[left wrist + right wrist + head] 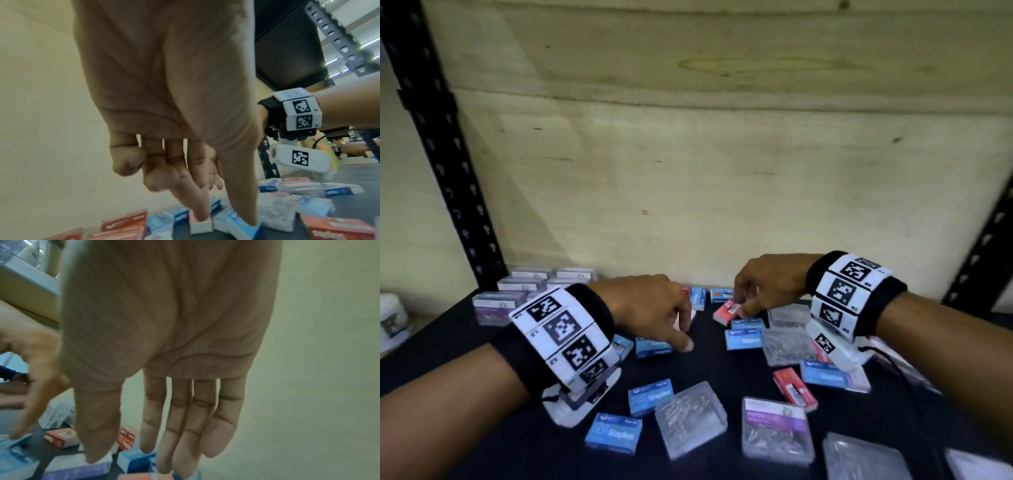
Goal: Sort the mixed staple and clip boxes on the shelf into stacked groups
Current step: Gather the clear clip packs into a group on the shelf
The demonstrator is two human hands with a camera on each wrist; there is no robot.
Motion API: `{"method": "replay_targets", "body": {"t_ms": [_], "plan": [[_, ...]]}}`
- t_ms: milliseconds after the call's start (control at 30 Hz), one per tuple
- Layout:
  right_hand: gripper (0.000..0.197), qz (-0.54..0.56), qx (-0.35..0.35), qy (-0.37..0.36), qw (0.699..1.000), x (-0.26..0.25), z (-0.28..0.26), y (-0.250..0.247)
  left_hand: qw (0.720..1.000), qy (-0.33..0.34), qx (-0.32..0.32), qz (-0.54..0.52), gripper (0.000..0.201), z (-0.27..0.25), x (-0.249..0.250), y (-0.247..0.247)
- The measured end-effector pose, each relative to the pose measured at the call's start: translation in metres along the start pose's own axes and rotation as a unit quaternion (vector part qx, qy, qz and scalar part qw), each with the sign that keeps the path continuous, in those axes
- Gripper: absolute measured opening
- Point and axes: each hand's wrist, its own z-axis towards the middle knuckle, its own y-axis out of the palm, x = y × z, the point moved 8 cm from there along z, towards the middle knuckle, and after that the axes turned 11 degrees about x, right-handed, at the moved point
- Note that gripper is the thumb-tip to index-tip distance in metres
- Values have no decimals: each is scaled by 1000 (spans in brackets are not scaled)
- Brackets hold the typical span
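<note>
1. The left hand is low over the dark flat shelf surface, with the thumb and the index finger pointing down and the other fingers loosely curled; it holds nothing
2. In the left wrist view, the tip of the thumb touches a light blue cardboard staple box, and the index finger comes down to a small box with a pink top; I cannot tell if it presses this box
3. The right hand is over the back part of the shelf, near a red cardboard staple box; in the right wrist view its fingers are straight and apart, with nothing between them
4. The boxes are still mixed on the shelf: blue boxes marked "Staples", clear plastic boxes of metal clips and red boxes lie apart from each other, not sorted
5. One group is already stacked at the back left corner: clear boxes with purple and white labels, standing in rows beside the black perforated metal post
6. Behind the shelf there is a pale wooden board
</note>
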Motion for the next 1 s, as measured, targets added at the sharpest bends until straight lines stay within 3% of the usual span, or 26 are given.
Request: {"method": "replay_targets", "body": {"t_ms": [200, 467, 733, 1000], "plan": [[39, 23, -52, 48, 997, 26, -39, 21, 996, 6, -81, -34, 49, -20, 37, 20], [49, 8, -48, 63, 997, 26, -56, 33, 993, -9, -114, -39, 62, -47, 54, 42], [54, 1, -30, 60, 998, 26, -55, 40, 989, -9, -97, -113, 45, -51, 58, 37], [41, 84, -39, 59, 994, 34, -56, 34, 981, -16, -100, -163, 32, -43, 52, 33]]}}
